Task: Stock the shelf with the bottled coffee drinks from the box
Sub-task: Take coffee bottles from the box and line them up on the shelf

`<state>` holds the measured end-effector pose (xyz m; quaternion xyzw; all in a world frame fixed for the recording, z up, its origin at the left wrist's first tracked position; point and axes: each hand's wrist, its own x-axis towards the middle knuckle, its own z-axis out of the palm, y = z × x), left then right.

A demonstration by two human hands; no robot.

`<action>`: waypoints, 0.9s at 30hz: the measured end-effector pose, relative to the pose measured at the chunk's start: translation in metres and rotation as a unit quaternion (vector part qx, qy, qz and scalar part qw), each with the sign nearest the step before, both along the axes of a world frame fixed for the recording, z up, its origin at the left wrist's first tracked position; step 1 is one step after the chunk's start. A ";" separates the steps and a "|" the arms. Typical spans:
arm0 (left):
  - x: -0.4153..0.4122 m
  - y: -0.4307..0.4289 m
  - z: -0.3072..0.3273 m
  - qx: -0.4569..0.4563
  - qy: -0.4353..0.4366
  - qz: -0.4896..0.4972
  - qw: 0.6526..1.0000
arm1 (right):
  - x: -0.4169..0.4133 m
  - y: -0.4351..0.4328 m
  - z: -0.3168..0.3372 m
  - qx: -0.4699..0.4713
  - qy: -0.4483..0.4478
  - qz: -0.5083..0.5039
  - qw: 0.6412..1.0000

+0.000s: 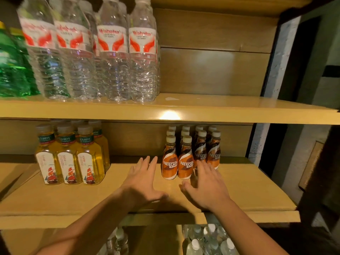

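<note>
Several brown-and-orange Nescafe coffee bottles (185,162) with cream caps stand in rows on the middle wooden shelf (248,184), right of centre. My left hand (143,181) hovers flat over the shelf just left of the front bottles, fingers spread and holding nothing. My right hand (206,184) reaches with straight fingers in front of the front coffee bottles, its fingertips close to them; whether they touch is unclear. The box is out of view.
Yellow tea bottles (71,161) stand at the left of the same shelf. Clear water bottles (114,52) and green bottles (12,61) fill the left of the upper shelf (220,105). More clear bottles (207,240) sit on the shelf below.
</note>
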<state>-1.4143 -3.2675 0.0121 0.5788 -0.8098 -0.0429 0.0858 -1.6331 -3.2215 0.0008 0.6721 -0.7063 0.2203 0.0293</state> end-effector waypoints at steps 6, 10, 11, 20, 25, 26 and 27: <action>0.024 0.065 0.001 -0.082 -0.064 -0.042 0.994 | 0.024 0.061 0.010 0.015 0.111 0.001 0.994; 0.055 0.107 0.005 -0.091 -0.122 -0.066 0.986 | 0.046 0.108 0.015 0.021 0.151 -0.002 0.988; 0.065 0.116 0.004 -0.092 -0.127 -0.067 0.985 | 0.053 0.120 0.015 0.023 0.154 -0.003 0.988; 0.171 0.205 -0.014 -0.076 -0.115 -0.100 0.985 | 0.150 0.221 0.009 0.014 0.164 0.003 0.986; 0.239 0.256 -0.024 -0.089 -0.123 -0.094 0.984 | 0.222 0.270 -0.001 0.042 0.164 0.024 0.985; 0.254 0.270 -0.025 -0.086 -0.117 -0.084 0.986 | 0.238 0.281 -0.004 0.050 0.165 0.030 0.985; 0.271 0.285 -0.025 -0.081 -0.110 -0.073 0.988 | 0.254 0.289 -0.007 0.055 0.166 0.039 0.984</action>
